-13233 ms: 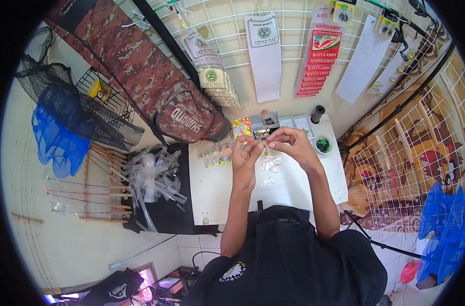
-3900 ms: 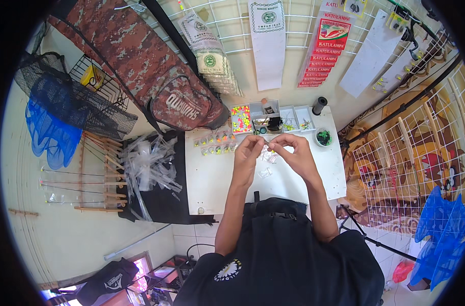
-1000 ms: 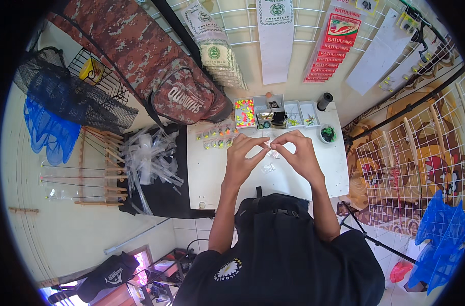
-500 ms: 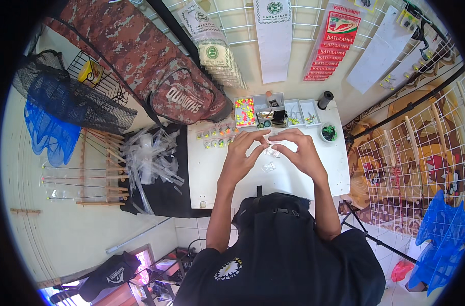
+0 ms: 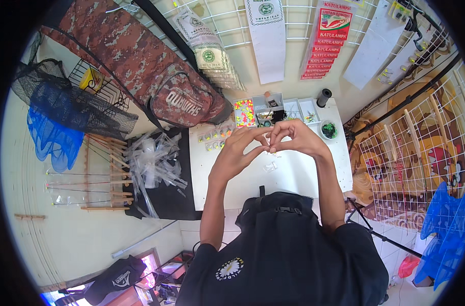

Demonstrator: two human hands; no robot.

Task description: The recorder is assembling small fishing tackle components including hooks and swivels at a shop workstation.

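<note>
Over the white table (image 5: 237,188), my left hand (image 5: 238,153) and my right hand (image 5: 301,138) meet fingertip to fingertip. Both are closed in a pinch, thumbs against fingers. Whatever lies between the fingertips is too small to name. Just below them on the tabletop is a small clear plastic packet (image 5: 270,167). Beyond my left hand lie several small clear packets with yellow and orange pieces (image 5: 214,135). Behind the hands stand a tray of bright pink and yellow beads (image 5: 245,113), a grey box (image 5: 271,100) of small items and a white compartment tray (image 5: 309,111).
A cup of green pieces (image 5: 328,129) and a black cylinder (image 5: 324,98) stand at the far right. Loose plastic wrapping (image 5: 153,166) covers a black surface on the left. A camouflage bag (image 5: 140,61) leans beyond. Hanging packets (image 5: 327,46) line the wire rack.
My right hand's fingers have curled in more tightly, and the two hands' fingertips have come closer together. The view has shifted slightly.
</note>
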